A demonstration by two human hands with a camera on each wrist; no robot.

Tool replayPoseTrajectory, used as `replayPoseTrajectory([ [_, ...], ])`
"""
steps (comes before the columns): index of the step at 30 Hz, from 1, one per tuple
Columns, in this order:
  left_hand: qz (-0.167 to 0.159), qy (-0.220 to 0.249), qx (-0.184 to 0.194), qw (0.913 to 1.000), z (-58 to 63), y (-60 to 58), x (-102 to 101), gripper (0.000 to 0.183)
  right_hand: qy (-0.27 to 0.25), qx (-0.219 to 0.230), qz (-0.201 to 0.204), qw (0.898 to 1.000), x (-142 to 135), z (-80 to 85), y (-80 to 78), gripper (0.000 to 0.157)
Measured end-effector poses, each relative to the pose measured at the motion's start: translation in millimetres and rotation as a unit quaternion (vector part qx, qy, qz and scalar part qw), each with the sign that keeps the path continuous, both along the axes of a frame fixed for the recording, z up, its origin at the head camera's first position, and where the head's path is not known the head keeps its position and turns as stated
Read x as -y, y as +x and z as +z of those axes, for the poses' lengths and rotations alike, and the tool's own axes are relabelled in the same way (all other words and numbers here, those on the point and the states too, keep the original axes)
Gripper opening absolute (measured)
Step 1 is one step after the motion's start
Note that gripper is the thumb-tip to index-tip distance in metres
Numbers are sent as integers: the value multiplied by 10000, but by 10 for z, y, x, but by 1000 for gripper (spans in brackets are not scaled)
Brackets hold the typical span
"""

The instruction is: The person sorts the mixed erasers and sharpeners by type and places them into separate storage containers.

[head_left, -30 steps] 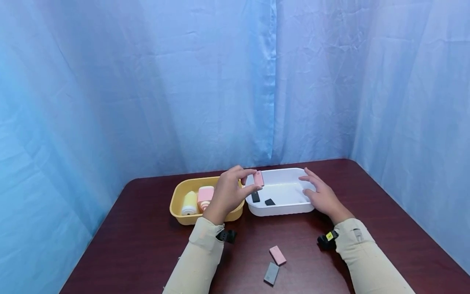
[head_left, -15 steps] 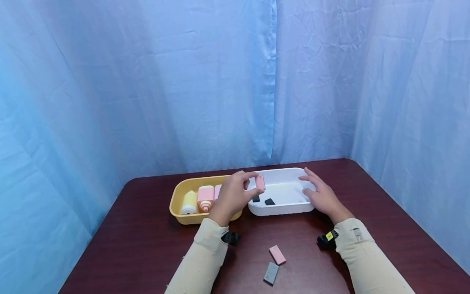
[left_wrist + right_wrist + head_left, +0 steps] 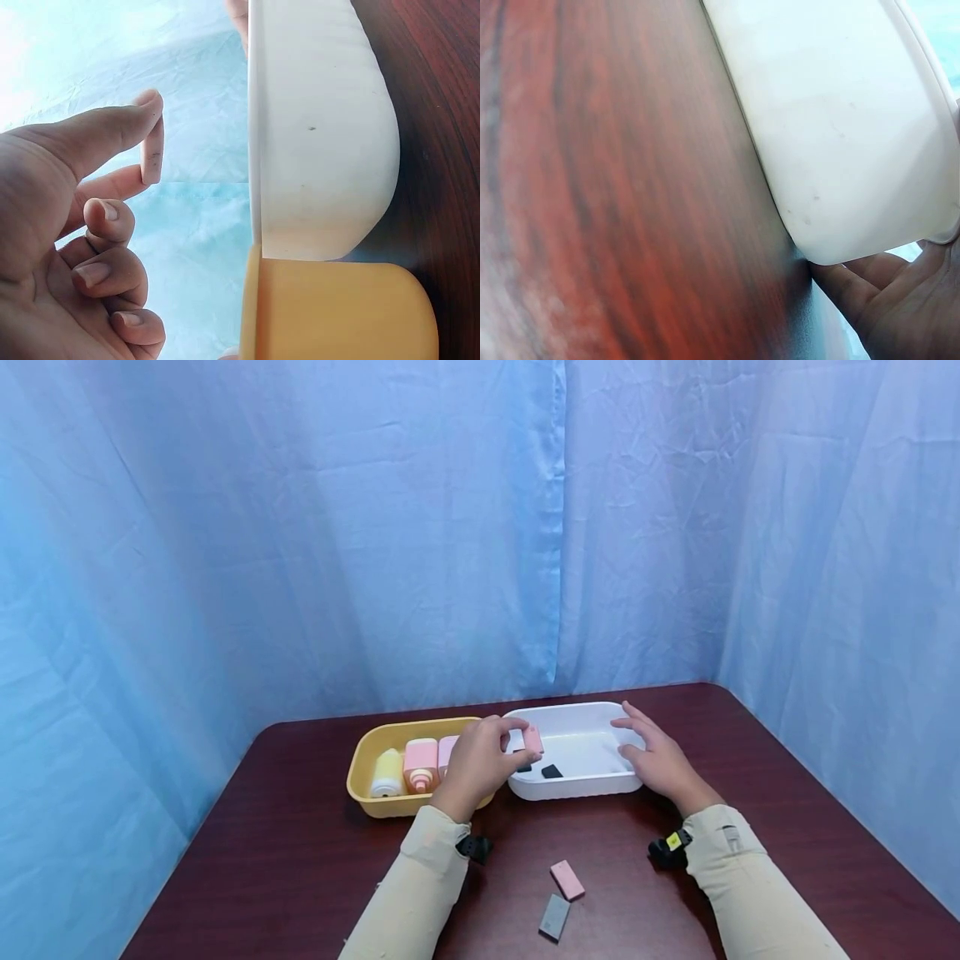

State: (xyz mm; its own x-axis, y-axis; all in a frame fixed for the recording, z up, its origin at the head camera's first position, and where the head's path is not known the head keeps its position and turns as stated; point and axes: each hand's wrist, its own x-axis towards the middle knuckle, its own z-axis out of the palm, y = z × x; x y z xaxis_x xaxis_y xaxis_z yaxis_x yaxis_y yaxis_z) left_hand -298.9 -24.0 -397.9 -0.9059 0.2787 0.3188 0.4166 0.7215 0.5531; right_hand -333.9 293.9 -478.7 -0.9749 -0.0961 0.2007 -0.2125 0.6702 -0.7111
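Note:
My left hand point(image 3: 478, 764) pinches a small pink rectangular block point(image 3: 532, 739) between thumb and index finger, over the left end of the white tray point(image 3: 577, 787). In the left wrist view the block point(image 3: 152, 154) shows edge-on, above the tray's rim, with the other fingers curled below it. My right hand point(image 3: 662, 766) holds the tray's right end, its thumb over the rim; the right wrist view shows fingers point(image 3: 847, 289) against the outside of that end. Inside the tray lie two dark blocks, one point(image 3: 551, 772) in plain sight and one partly hidden by my left hand.
Left of the white tray, close against it, stands a yellow tray point(image 3: 367, 806) holding a yellow-and-white bottle point(image 3: 387, 772) and pink bottles point(image 3: 421, 764). Nearer on the dark wooden table lie another pink block point(image 3: 567, 881) and a grey block point(image 3: 554, 918). Blue curtains point(image 3: 450, 527) hang behind.
My left hand has shifted a little right and lower with the pink block, uncovering more of the pink bottles. The right hand has stayed at the white tray's end.

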Motion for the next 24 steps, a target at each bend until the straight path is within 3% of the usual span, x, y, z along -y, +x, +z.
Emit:
replayPoseTrajectory([
  [24,25,-88,543,9985,-82,3,-51,44,-29,-3,26,10000,6,6,14,43],
])
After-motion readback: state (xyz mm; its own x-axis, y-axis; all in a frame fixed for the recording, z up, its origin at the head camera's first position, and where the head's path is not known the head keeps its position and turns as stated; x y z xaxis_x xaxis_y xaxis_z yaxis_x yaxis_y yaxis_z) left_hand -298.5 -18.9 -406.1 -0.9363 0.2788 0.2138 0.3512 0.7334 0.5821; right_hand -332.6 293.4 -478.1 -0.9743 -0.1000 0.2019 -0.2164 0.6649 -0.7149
